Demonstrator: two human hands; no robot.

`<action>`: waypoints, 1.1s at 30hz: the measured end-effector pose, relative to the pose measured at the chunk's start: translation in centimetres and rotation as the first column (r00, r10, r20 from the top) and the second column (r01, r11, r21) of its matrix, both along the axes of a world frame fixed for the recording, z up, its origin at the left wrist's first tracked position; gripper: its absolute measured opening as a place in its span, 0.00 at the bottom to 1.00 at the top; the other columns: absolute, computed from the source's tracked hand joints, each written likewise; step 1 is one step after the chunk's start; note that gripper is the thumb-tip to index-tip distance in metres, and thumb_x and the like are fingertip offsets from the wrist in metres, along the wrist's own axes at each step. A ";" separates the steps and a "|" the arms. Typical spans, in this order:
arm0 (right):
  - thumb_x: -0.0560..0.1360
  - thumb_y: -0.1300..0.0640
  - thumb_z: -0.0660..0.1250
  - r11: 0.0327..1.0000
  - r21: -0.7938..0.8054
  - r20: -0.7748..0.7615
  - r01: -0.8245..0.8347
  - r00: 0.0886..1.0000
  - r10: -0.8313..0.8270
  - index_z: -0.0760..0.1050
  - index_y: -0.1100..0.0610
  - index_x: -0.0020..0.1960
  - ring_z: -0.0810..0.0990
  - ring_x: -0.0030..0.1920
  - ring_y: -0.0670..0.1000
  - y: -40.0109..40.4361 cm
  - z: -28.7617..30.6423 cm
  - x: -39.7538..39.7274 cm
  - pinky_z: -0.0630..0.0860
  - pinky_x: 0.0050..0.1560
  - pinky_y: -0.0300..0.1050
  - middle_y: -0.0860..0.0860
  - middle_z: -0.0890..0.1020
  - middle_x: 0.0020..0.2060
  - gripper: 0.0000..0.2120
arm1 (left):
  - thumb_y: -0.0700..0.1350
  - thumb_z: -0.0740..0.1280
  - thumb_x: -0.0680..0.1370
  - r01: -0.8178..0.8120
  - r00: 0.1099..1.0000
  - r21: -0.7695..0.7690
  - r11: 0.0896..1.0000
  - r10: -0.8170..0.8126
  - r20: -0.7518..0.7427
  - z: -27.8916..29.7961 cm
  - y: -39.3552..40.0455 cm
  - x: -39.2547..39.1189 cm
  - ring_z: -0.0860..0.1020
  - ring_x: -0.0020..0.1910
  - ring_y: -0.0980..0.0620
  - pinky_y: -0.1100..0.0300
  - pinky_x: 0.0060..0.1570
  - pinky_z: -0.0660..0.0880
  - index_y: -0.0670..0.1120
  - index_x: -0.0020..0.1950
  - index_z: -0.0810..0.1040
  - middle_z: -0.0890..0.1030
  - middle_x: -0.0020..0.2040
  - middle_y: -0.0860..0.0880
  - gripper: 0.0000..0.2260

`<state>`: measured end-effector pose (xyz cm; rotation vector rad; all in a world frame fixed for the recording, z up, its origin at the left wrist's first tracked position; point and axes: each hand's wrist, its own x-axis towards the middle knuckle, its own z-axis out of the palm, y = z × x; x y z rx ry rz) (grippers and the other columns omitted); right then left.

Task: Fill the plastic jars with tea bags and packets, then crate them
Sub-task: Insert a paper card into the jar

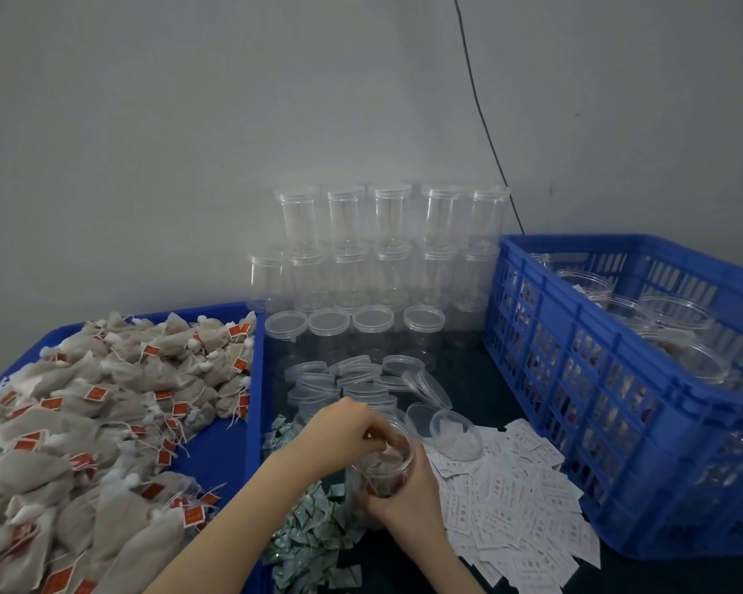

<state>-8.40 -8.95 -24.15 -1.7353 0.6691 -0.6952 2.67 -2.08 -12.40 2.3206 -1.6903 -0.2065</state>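
My right hand (pixel 408 490) grips a clear plastic jar (pixel 385 467) low in the middle, tilted a little and holding several tea bags. My left hand (pixel 344 430) reaches over the jar's mouth, its fingers curled on a tea bag pushed into the opening. A large heap of beige tea bags with red tags (pixel 91 422) fills a blue tray (pixel 217 448) on the left. Green-and-white packets (pixel 314 529) lie under my forearms. White paper packets (pixel 515 499) spread to the right. A blue crate (pixel 575 336) at the right holds several filled jars (pixel 687 358).
Empty lidded jars (pixel 387 246) are stacked against the grey wall at the back. Loose clear lids (pixel 352 379) lie piled in front of them. An open lid (pixel 455 435) with something white in it lies beside the held jar. A black cable (pixel 481 113) hangs down the wall.
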 end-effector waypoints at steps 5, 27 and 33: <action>0.53 0.45 0.78 0.997 -0.072 0.070 0.014 0.997 -0.009 0.67 0.32 0.60 0.76 0.55 0.32 -0.5 1.5 -0.3 0.73 0.47 0.25 0.28 0.74 0.56 0.38 | 0.43 0.70 0.75 -0.068 0.982 -0.280 0.958 0.014 -0.191 0.3 0.0 0.4 0.79 0.42 0.65 0.68 0.46 0.75 0.54 0.47 0.85 0.82 0.41 0.63 0.07; 0.58 0.60 0.84 0.991 -0.128 0.132 0.042 0.991 -0.025 0.67 0.45 0.65 0.74 0.58 0.36 -6.9 6.7 -5.9 0.71 0.50 0.24 0.39 0.75 0.59 0.42 | 0.44 0.68 0.74 -0.136 0.972 0.055 0.989 0.144 -0.184 -1.7 -6.5 -1.3 0.69 0.29 0.53 0.62 0.30 0.64 0.49 0.28 0.68 0.71 0.28 0.50 0.15; 0.58 0.61 0.84 0.994 -0.087 0.126 0.072 0.990 -0.061 0.67 0.37 0.59 0.74 0.57 0.32 -8.5 6.8 -8.2 0.71 0.51 0.28 0.37 0.74 0.58 0.40 | 0.43 0.66 0.76 -0.087 0.991 0.139 0.986 0.100 -0.089 -5.1 -8.3 -3.5 0.76 0.39 0.48 0.59 0.39 0.70 0.41 0.40 0.78 0.81 0.41 0.43 0.07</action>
